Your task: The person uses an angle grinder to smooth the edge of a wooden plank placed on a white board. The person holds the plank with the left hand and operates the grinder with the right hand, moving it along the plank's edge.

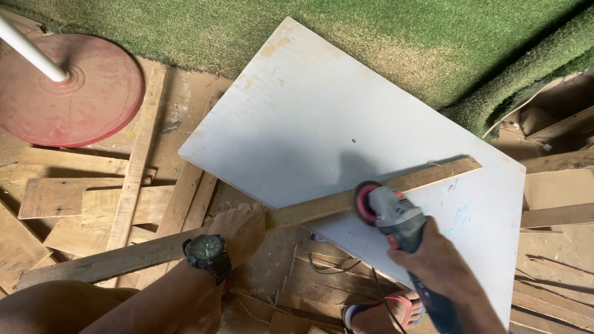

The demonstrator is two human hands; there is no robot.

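One long wooden plank [346, 199] is the thing both my hands work on, and its direction is what matters here. It lies diagonally in front of me: the far end rests on the white board [322, 117] up at my right, and the near end runs down to my left, over the loose wood scraps [68, 198] on the floor.

My left hand [238, 230], the one with the dark wristwatch [206, 250], presses flat on the plank about in its middle, just where it leaves the edge of the white board. The fingers are closed down on the wood, not around it.

My right hand [433, 256] is closed around the body of the angle grinder [396, 216]. Its red disc [365, 201] meets the plank just to the right of my left hand, on the part that the board carries. So the grinder stands across the long axis of the plank, and the free length of wood continues away from the disc to the upper right.

The two hands are near each other but apart. My foot in a red sandal [387, 312] is below the board edge, with the grinder cable [377, 291] passing by it.
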